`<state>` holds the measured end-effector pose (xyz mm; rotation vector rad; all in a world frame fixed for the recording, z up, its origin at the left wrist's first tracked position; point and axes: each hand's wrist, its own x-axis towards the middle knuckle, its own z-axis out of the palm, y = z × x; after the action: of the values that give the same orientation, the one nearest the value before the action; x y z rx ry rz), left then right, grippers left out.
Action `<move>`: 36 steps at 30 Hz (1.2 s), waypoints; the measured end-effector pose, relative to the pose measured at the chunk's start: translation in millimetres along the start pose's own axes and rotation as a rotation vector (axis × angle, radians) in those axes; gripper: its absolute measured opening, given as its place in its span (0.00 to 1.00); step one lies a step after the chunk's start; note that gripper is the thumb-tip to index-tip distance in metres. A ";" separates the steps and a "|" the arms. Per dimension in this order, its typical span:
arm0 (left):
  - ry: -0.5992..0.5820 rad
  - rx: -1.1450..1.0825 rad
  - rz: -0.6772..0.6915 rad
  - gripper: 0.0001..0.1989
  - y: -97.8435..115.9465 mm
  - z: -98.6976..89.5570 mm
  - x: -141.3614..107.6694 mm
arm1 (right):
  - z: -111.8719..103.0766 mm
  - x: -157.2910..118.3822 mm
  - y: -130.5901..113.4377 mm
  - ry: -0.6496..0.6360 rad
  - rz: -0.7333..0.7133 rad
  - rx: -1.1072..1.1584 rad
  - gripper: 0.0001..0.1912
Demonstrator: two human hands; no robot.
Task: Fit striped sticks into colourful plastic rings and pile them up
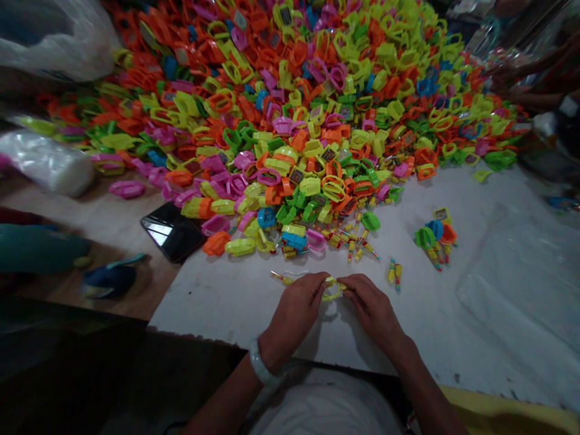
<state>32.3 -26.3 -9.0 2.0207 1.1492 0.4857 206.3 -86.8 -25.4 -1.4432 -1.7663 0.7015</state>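
My left hand (299, 302), with a pale bangle on its wrist, pinches the left side of a yellow-green plastic ring piece (331, 296) above the white board. Opposite it, my right hand (372, 307) has its fingertips closed on a small yellow part (342, 287) touching that ring; its details are too small to tell. Just beyond my left hand lies a small yellow stick piece (283, 278). Two similar yellow pieces (394, 275) lie to the right of my right hand.
A large heap of colourful plastic pieces (312, 133) spreads across the back. A black phone (173, 232) and a blue toy (110, 281) lie left. A small cluster (435, 235) and clear plastic sheet (521, 290) are right. Another person's arm (534, 90) shows back right.
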 end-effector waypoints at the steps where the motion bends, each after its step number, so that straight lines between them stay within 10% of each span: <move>1: 0.003 -0.007 -0.006 0.13 -0.6 0.6 -0.1 | 1.0 -0.7 0.5 -0.004 -0.013 -0.023 0.14; 18: -0.153 -0.126 -0.198 0.15 0.1 1.0 8.2 | 22.9 -18.7 6.4 -0.053 -0.214 -0.662 0.14; 28: -0.018 -0.191 -0.173 0.16 -5.6 -6.0 11.1 | -76.7 -21.8 54.2 0.437 0.153 -0.933 0.15; 36: 0.062 -0.170 -0.167 0.15 -6.4 -9.0 6.1 | -76.0 -24.6 71.7 -0.052 0.094 -0.804 0.22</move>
<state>26.1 -15.4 -8.2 1.7588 1.2580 0.5450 311.7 -98.0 -43.0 -2.0384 -2.1507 0.0388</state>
